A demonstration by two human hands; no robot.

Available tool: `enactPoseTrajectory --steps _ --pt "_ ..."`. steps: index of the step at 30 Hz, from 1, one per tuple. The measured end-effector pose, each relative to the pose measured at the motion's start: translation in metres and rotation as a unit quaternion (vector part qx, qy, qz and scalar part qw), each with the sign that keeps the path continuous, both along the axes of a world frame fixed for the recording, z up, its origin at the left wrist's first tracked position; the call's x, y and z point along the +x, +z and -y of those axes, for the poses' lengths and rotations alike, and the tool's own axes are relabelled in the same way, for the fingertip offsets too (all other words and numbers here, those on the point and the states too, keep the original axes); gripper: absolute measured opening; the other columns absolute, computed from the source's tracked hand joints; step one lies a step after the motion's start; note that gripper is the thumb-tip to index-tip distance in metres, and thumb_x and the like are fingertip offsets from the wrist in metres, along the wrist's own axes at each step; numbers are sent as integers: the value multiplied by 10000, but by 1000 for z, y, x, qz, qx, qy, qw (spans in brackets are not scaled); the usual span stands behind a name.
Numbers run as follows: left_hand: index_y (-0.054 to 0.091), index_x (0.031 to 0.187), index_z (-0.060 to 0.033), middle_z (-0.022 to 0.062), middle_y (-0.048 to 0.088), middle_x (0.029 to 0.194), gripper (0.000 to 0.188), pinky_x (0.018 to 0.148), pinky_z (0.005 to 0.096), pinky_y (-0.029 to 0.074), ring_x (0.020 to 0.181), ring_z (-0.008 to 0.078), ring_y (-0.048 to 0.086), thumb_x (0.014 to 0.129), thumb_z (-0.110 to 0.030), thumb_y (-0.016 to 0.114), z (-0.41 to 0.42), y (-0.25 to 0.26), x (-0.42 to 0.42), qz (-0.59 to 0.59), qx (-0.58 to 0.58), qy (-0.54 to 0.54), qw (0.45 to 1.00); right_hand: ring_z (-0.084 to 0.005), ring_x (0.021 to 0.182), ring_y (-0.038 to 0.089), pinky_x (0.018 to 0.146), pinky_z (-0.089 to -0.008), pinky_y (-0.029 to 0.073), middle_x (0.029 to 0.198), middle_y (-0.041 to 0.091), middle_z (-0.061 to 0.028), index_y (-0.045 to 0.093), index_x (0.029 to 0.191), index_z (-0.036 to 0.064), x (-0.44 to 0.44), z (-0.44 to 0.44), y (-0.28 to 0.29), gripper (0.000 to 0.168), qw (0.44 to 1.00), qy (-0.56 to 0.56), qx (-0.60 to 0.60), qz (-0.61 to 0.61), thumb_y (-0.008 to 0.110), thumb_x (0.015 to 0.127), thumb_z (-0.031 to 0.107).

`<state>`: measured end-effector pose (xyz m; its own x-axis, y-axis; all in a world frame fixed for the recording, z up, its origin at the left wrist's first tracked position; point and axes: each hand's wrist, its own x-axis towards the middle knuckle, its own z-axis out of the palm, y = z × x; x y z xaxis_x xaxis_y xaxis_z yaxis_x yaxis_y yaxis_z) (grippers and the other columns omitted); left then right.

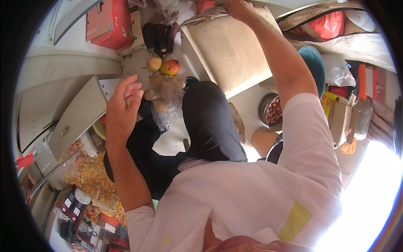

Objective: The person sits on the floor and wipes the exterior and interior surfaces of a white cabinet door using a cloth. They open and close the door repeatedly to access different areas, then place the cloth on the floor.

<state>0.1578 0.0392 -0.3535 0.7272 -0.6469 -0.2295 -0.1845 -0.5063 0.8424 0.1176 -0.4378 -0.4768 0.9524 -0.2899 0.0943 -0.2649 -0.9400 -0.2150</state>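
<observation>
My left hand (124, 108) is raised at the left, fingers slightly bent, thumb apart, holding nothing. It is over the edge of a pale cabinet door or panel. My right hand (237, 9) reaches to the top edge of the picture, at the far end of a box-like seat with a beige fabric top (236, 47). Its fingertips are by a crumpled grey cloth (206, 15); the grip is not clear. On the floor between them lie several dark purple eggplants (161, 36), a red-yellow mango (170, 67), a round yellowish fruit or vegetable (154, 63) and clear plastic bags (168, 104).
A red cardboard box (111, 28) stands upper left. At the right are a metal pot of small reddish round items (274, 111), a teal round object (311, 67) and an open cardboard box (341, 123). Yellowish dried pieces (94, 173) spread at lower left. My knee (209, 119) rises centrally.
</observation>
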Motion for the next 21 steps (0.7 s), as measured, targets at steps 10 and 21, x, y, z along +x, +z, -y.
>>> enactPoseTrajectory --steps 10,21 --pt "567 1311 -26 158 692 1122 372 878 318 520 981 208 668 952 -94 638 4 -1 0 0 16 -23 1000 -357 882 696 785 -506 528 940 730 -153 755 1029 237 -30 19 28 230 986 -138 -87 28 584 889 298" --pt "564 1324 -27 169 690 1130 386 879 331 516 988 224 663 952 -108 631 8 0 -2 -5 33 -37 999 -424 930 669 811 -553 512 966 712 -189 640 1166 213 -42 38 2 287 985 -147 -78 43 557 945 376"
